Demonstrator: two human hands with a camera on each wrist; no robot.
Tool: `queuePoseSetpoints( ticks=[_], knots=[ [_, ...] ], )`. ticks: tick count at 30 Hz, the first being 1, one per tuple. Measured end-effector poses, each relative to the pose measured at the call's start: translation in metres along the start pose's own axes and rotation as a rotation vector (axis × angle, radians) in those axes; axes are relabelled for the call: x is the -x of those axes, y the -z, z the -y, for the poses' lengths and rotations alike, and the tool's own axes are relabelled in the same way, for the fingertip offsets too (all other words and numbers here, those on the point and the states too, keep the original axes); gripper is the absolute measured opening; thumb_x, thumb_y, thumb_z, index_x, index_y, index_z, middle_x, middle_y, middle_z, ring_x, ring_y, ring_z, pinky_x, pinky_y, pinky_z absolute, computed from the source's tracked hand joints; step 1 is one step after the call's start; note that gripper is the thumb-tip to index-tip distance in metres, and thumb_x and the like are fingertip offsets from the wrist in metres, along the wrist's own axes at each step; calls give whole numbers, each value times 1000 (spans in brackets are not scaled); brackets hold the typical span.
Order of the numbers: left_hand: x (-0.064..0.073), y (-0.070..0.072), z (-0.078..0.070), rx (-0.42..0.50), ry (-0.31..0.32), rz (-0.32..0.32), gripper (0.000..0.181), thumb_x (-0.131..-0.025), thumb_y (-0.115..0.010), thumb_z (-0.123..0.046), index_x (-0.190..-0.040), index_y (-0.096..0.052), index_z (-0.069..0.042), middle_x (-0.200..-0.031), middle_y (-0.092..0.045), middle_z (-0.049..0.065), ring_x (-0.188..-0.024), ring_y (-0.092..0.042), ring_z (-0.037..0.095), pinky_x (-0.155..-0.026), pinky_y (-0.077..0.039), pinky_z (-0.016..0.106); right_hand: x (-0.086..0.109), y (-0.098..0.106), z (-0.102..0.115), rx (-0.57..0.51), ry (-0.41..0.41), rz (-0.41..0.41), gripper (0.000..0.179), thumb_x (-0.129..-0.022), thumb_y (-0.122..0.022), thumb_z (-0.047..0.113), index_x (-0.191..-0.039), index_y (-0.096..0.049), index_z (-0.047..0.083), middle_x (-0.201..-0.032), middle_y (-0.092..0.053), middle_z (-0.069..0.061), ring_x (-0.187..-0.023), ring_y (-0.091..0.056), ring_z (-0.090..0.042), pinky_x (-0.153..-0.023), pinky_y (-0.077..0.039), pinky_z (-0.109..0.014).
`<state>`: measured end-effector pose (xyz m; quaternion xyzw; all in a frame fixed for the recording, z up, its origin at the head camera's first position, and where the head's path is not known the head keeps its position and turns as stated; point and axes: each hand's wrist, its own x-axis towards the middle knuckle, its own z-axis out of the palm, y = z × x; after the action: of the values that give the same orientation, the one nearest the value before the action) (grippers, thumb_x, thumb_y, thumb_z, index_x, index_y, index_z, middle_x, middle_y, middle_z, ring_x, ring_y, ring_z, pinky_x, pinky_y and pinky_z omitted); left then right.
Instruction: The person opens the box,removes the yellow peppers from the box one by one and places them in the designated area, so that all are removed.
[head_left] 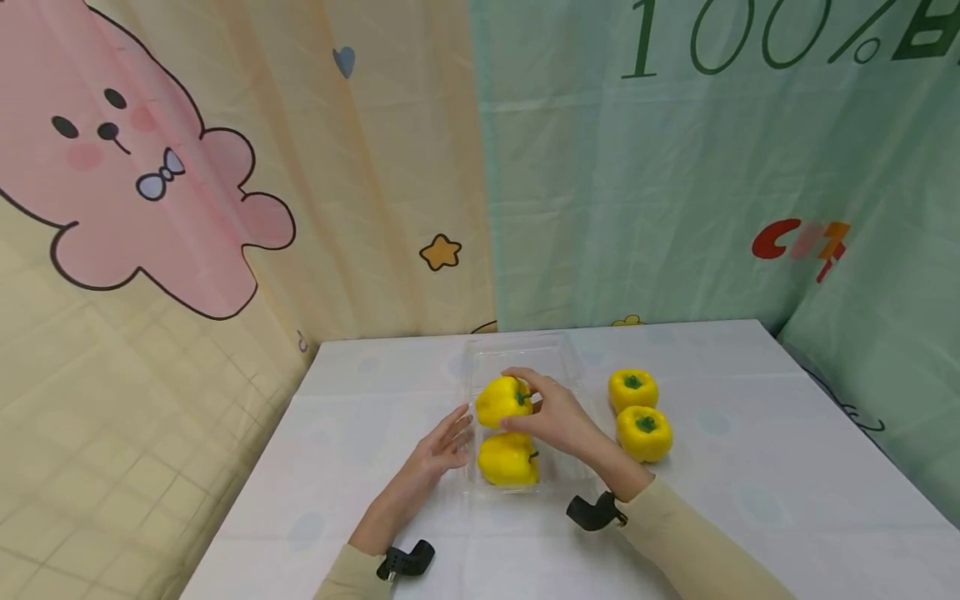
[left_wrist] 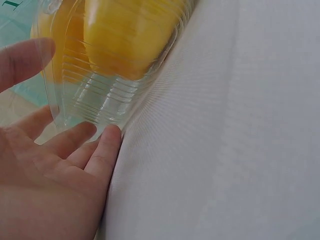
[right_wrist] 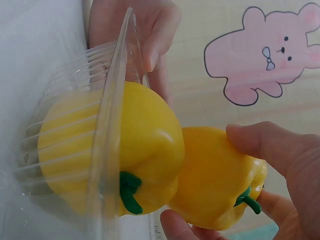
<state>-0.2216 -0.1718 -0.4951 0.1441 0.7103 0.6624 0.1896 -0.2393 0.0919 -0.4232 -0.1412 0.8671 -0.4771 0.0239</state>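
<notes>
My right hand (head_left: 558,419) grips a yellow bell pepper (head_left: 501,402) between thumb and fingers, its green stem (right_wrist: 248,201) pointing toward the palm. That pepper is over a clear plastic container (left_wrist: 107,102) with ribbed walls. A second yellow bell pepper (head_left: 507,461) lies on its side in the container, nearer to me. At the container's left side is my left hand (head_left: 431,457), its fingers loosely extended and holding nothing. In the left wrist view, its fingertips (left_wrist: 111,137) are close against the clear wall; whether they all touch cannot be told.
To the right of the container, two more yellow bell peppers (head_left: 632,389) (head_left: 645,433) stand on the table with stems up. A white cloth covers the table (head_left: 337,467). Printed curtains (head_left: 390,167) hang behind and beside it. The clear lid (head_left: 525,354) extends toward the table's back edge.
</notes>
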Motion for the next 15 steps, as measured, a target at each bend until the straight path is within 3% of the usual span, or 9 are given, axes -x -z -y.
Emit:
queuePoseSetpoints(
  ticks=[8, 15],
  knots=[
    [3, 4, 2, 1, 24, -10, 76, -104, -57, -14, -170, -20, -26, -177, -19, 11, -163, -19, 40, -130, -9, 68, 6, 1, 5, 2, -9, 0, 73, -84, -89, 30, -149, -55, 36, -142, -60, -4, -106, -64, -24, -88, -63, -39],
    [-1, 2, 1, 8, 4, 11, 76, -105, -56, -14, -170, -18, -24, -177, -17, 13, -163, -17, 42, -130, -9, 68, 11, 8, 3, 17, 17, -26, 74, -84, -89, 33, -150, -54, 34, -153, -56, -1, -108, -66, -24, -89, -63, -40]
  ],
)
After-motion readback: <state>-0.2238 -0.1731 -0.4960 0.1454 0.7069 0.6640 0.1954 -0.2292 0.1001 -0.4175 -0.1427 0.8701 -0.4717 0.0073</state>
